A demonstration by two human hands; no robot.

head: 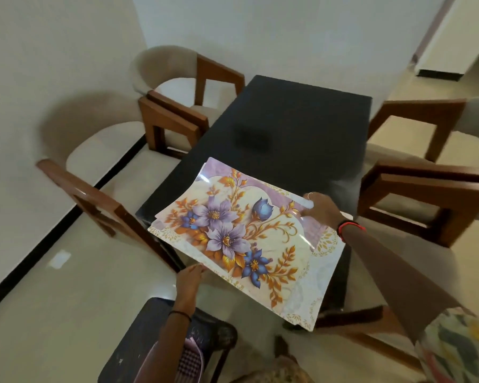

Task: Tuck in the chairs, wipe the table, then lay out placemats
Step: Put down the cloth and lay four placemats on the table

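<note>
While the left hand [190, 277] and right hand [322, 210] each pinch an opposite edge, the glossy, floral-printed rectangular placemats [241, 236] hang bowed over the near end of the dark rectangular table [293, 128].

The placemats [246, 236] cover the near end of the counter [302, 120] and hide most of its near edge. Only offset edges show at the stack's left side, so the number of sheets cannot be told. The fingers of the left hand [190, 280] go under the stack's near-left edge, out of sight. Most fingers of the right hand [322, 208] are hidden under its far-right edge. A dark smear [250, 138] mid-counter is too blurred to identify. The right edge cuts off both right-side chairs [426, 194]. The bottom edge cuts off the dark stool [138, 341] and its checked cloth [188, 363].
</note>
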